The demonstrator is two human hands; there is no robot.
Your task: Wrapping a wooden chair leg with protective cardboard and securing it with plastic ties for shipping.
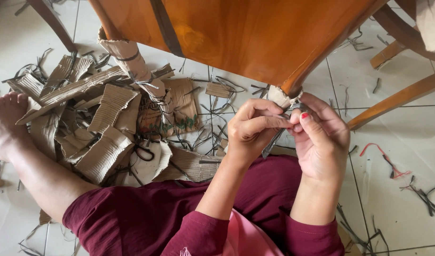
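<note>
we are pinching a grey strap [274,140] with both left hand [253,130] and right hand [321,140] at the still-wrapped chair leg [280,97], with much torn cardboard [103,137] already lying on the floor [402,137].

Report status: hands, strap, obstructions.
Left hand and right hand both pinch thin grey plastic strap at cardboard-wrapped wooden chair leg. Torn brown cardboard pile lies left, apart.

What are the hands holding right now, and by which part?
Both hands, left hand and right hand, pinch a dark strap near its upper end, beside the cardboard-wrapped chair leg; its lower end hangs free.
</note>
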